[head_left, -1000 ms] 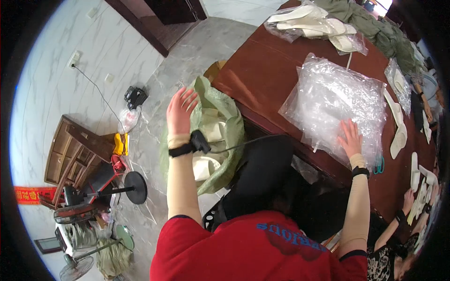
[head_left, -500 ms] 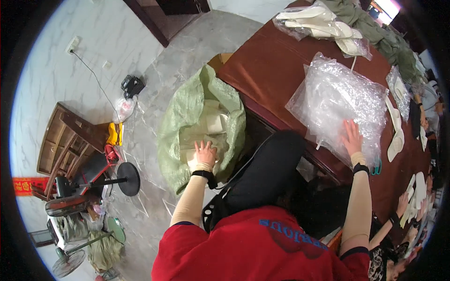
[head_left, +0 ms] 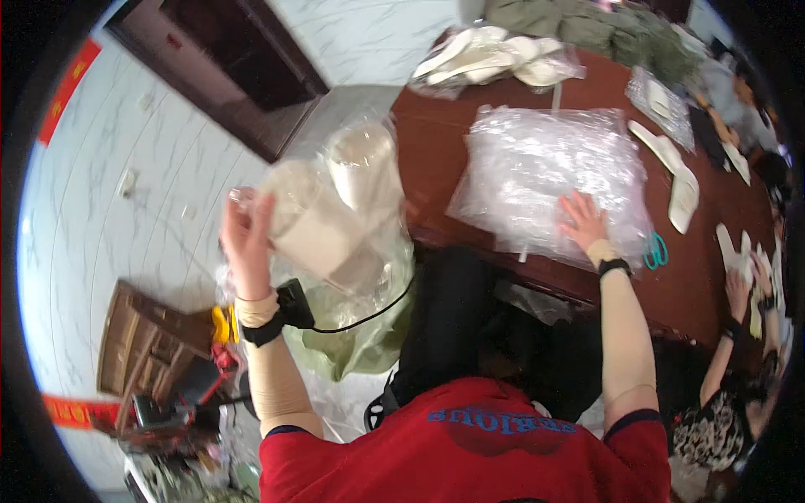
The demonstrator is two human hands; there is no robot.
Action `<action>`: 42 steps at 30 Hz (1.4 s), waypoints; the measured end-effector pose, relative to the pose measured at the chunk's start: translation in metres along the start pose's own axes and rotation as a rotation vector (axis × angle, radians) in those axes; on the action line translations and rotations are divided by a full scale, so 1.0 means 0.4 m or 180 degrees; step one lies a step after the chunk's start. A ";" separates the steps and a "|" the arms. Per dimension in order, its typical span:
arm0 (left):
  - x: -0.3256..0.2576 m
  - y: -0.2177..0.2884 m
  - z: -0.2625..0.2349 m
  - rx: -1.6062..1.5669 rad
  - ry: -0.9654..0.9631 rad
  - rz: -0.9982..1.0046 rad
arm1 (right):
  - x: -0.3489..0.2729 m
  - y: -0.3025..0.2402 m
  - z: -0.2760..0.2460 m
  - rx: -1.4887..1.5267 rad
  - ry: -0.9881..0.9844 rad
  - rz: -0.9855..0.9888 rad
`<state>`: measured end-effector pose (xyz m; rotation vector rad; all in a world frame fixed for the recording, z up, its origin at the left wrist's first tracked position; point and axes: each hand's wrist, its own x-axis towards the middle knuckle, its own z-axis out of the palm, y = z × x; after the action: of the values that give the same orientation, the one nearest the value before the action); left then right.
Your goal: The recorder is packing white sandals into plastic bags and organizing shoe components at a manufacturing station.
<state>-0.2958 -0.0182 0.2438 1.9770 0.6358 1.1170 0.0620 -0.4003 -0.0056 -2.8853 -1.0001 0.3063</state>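
Currently, the left hand [head_left: 246, 239]'s grip pinches the edge of a clear bag [head_left: 329, 216] of cream pieces [head_left: 366, 163] above a green sack [head_left: 356, 348]; likely light and slippery, best held by bunched plastic. The right hand [head_left: 584, 222] lies open on clear packaging [head_left: 545, 159] on the table [head_left: 432, 155].
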 end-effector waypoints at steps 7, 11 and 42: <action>0.184 0.203 0.347 -0.1981 -0.0203 0.0060 | -0.017 -0.007 -0.005 0.0256 0.0183 -0.0112; 0.021 0.097 0.644 -0.2704 -0.0141 -0.1207 | -0.022 -0.019 -0.033 0.0176 -0.0157 0.0050; -0.157 -0.238 0.980 0.1533 -0.1040 0.0868 | -0.001 0.040 0.037 0.1426 -0.0078 0.0335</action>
<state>0.0088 -0.1542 0.0086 2.6546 0.4996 0.8092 0.0681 -0.4131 -0.0219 -2.5313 -0.6761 0.5014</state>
